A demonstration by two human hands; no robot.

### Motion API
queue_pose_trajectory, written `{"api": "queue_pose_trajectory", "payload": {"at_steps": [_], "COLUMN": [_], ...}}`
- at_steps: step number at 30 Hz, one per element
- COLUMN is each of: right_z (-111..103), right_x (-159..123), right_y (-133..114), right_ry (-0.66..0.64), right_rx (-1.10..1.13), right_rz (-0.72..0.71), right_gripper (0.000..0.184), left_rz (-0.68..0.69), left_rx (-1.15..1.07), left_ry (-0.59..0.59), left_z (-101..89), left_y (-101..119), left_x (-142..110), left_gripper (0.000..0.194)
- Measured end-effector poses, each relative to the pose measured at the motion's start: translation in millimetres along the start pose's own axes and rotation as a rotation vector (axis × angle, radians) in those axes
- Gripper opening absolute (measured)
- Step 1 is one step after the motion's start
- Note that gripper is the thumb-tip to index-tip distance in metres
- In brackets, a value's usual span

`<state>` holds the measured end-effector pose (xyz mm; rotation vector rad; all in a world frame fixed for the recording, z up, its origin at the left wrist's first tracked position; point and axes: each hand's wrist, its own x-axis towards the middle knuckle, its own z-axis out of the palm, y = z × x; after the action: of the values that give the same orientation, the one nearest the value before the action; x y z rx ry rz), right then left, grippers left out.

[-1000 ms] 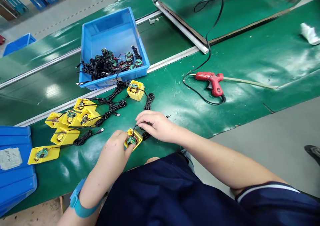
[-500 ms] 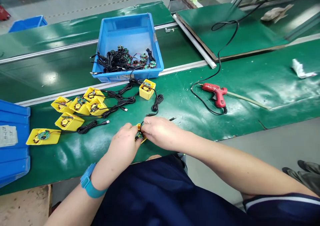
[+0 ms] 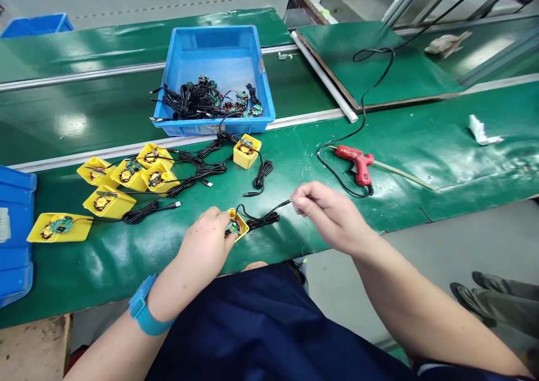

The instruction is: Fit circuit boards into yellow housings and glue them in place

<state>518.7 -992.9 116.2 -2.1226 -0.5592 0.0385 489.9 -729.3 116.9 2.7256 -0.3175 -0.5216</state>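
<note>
The hands are apart: the left hand (image 3: 204, 243) grips a yellow housing (image 3: 241, 229), the right hand (image 3: 330, 217) pinches its black cable (image 3: 263, 221).

Brightness: bright and even across my feed, no dim corners.
Light source: overhead by my read, going from the pale patches on the green counter (image 3: 71, 125).
Glare: strongest along that counter's glossy surface, washing out toward the far right.
Shadows: faint and soft beneath the left hand (image 3: 202, 252).
Focus: mostly sharp, though the small circuit board (image 3: 61, 223) goes soft.
Edges: the metal rail (image 3: 84, 75) bows slightly toward the frame edge.
</note>
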Motion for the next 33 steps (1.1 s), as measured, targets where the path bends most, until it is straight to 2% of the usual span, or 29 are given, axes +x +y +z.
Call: {"api": "queue_pose_trajectory", "payload": {"at_steps": [2,5,8,11,14,19,23,27,30,33], "right_z": [-5,6,27,45,56,62,68,74,65,39], "right_x": [-8,-6,13,39,59,72,73,71,67,60], "right_y": [3,-1,-16,-35,-49,-66,-75,-74,-68,-60], "right_ry": [0.045,-0.018,-0.261,-0.562,-0.733,-0.811,-0.864,-0.887,-0.894,-0.869], "right_rx": [-0.016,-0.108,-0.236,-0.469,-0.671,-0.795,-0.855,-0.883,-0.889,-0.767], "right_rz": [0.043,-0.068,-0.176,-0.16,-0.15,-0.184,-0.2,-0.324,-0.34,-0.21], "right_gripper": [0.026,0.019,0.021,0.021,0.02,0.011,0.013,0.015,0.015,0.011], "left_rz": [0.016,0.05,0.072,0.062,0.036,-0.015,-0.054,-0.038,-0.018,-0.005], "left_rx": [0.002,0.012,0.013,0.002,-0.012,-0.042,-0.034,-0.06,-0.069,-0.062], "left_ry": [0.015,0.061,0.1,0.089,0.072,0.012,-0.031,-0.038,-0.022,0.004], "left_z": [1.1,3.9,5.9,6.4,5.8,-1.2,-9.3,-9.2,-3.6,1.1], "left_y": [-2,-4,-5,-5,-3,4,7,4,1,-2], "left_x": [0,1,2,2,1,0,1,2,2,1], "left_gripper": [0.014,0.012,0.011,0.008,0.006,0.005,0.006,0.006,0.003,0.007]}}
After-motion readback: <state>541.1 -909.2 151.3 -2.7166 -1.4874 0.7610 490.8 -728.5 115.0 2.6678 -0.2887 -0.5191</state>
